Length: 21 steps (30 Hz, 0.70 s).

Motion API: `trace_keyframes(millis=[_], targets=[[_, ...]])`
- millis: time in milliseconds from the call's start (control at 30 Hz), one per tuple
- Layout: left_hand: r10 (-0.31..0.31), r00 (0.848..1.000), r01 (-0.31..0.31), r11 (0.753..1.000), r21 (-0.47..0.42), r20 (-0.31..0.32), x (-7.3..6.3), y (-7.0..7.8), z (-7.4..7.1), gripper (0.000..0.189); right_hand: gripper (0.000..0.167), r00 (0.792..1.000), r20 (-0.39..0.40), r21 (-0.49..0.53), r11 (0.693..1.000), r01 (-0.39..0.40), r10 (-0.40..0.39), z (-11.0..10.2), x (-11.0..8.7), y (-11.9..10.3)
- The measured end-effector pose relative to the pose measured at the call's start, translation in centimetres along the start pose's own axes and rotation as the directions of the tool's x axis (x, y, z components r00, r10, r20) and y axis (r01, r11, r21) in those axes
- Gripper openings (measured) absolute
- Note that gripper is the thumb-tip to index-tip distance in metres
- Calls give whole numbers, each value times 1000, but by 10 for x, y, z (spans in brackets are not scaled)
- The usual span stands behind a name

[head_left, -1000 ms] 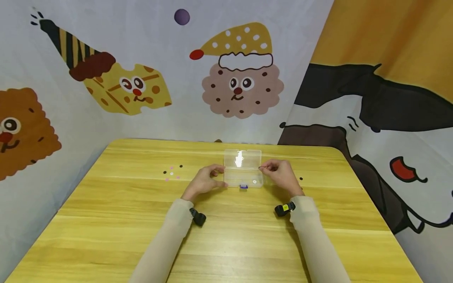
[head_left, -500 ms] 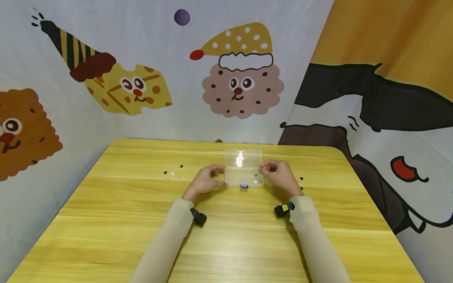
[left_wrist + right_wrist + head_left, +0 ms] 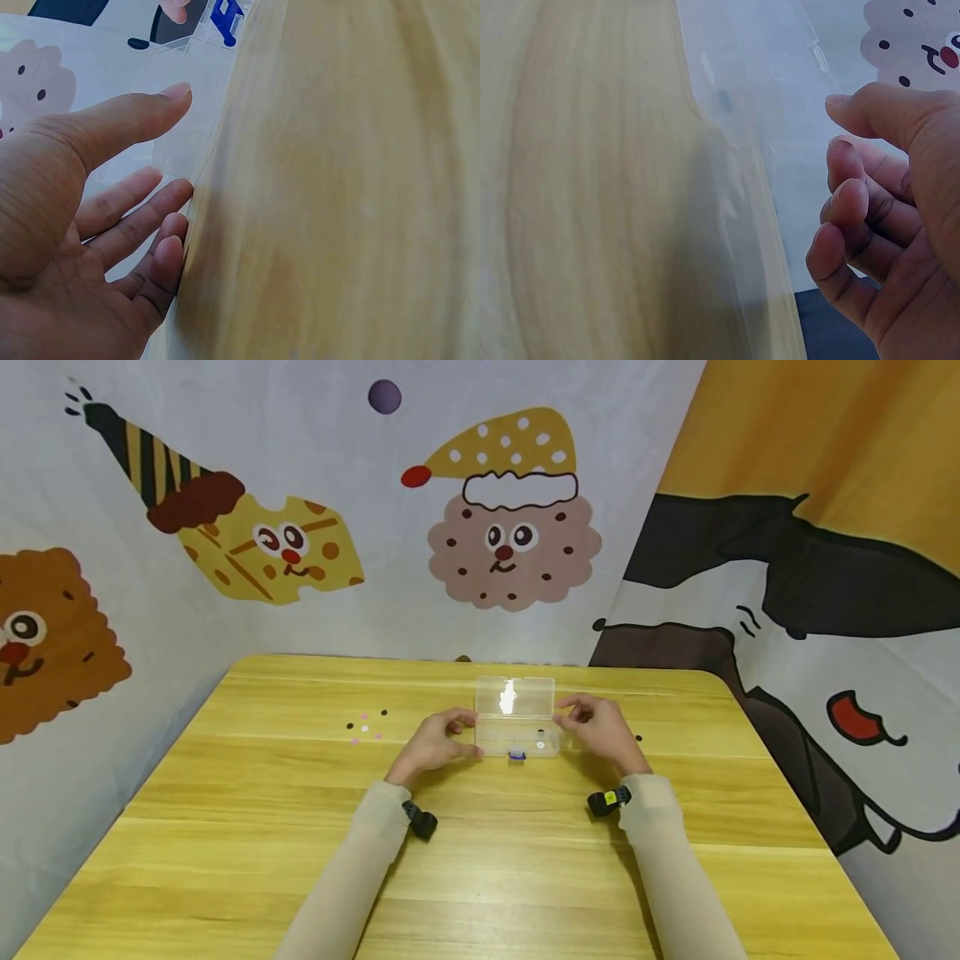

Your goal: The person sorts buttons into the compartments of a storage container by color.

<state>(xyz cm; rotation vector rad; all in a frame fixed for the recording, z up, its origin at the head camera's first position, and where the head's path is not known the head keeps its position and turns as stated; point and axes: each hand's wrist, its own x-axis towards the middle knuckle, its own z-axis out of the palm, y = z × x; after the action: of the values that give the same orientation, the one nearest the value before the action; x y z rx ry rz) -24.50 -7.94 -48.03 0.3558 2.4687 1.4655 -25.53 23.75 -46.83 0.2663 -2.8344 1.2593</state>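
Observation:
A clear plastic storage box [image 3: 510, 737] with a blue latch [image 3: 517, 757] stands on the table, its lid [image 3: 514, 697] raised at the back. At the right end inside lie a small black disc [image 3: 541, 732] and a small white disc [image 3: 540, 745]. My left hand [image 3: 437, 743] rests against the box's left end, thumb by the front corner and relaxed fingers farther back. Just off the right end, my right hand [image 3: 594, 727] has its thumb and index finger apart with nothing between them. In the right wrist view its other fingers are loosely curled.
Several small black, pink and white discs [image 3: 364, 727] lie scattered on the wooden table [image 3: 480, 860] to the left. Another black disc [image 3: 638, 737] lies right of the right hand. A cartoon-printed cloth [image 3: 300, 627] hangs behind the table.
One second ago my right hand pinched a black disc at the box's right end; it dropped into the box. The fingers have since parted and drawn slightly right. My left hand stays put.

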Motion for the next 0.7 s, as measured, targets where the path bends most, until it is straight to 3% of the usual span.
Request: trace_keyframes(millis=[700], targets=[[-6,1000,6,1000,-3,7,-1,3,-1,63,44,1000,-25,-70,998,2,-3,-28,-5,10]])
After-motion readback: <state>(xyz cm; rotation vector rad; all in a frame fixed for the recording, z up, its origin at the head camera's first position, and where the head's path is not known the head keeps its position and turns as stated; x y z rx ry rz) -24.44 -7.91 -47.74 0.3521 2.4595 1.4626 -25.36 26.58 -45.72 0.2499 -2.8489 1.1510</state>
